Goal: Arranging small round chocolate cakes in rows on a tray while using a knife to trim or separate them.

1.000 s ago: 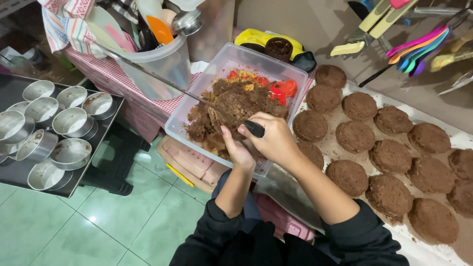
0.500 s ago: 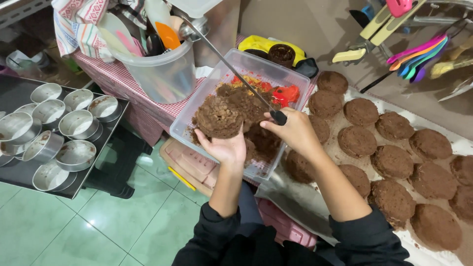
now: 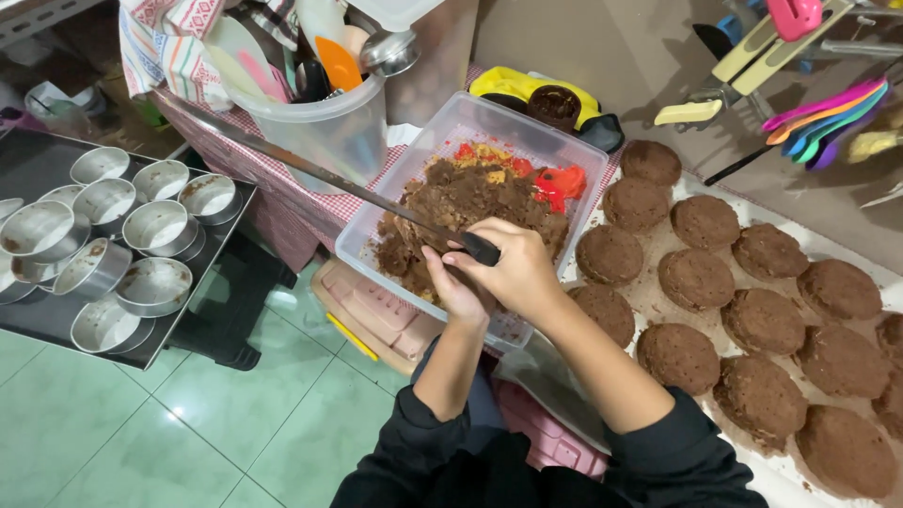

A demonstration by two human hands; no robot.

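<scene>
My right hand [image 3: 519,273] grips the black handle of a long knife [image 3: 310,174], whose blade runs up and left over a clear plastic tub [image 3: 527,120]. The tub holds brown cake crumbs [image 3: 470,193] and some red pieces [image 3: 562,181]. My left hand [image 3: 453,293] is tucked just under the right one at the tub's near edge, fingers curled against the knife handle. What it holds, if anything, is hidden. Round brown cakes [image 3: 701,277] lie in rows on a white sheet to the right.
A black tray [image 3: 38,160] with several small round metal tins [image 3: 155,226] sits at the left. A clear bucket [image 3: 329,132] of utensils stands behind the blade. Coloured spatulas [image 3: 828,113] hang at the upper right. Pink plastic boxes [image 3: 376,315] rest below the tub on a green tiled floor.
Half a second ago my left palm held a round cake up over the tub with the knife raised. Both hands have now dropped together to the tub's near edge, and that cake is out of sight.
</scene>
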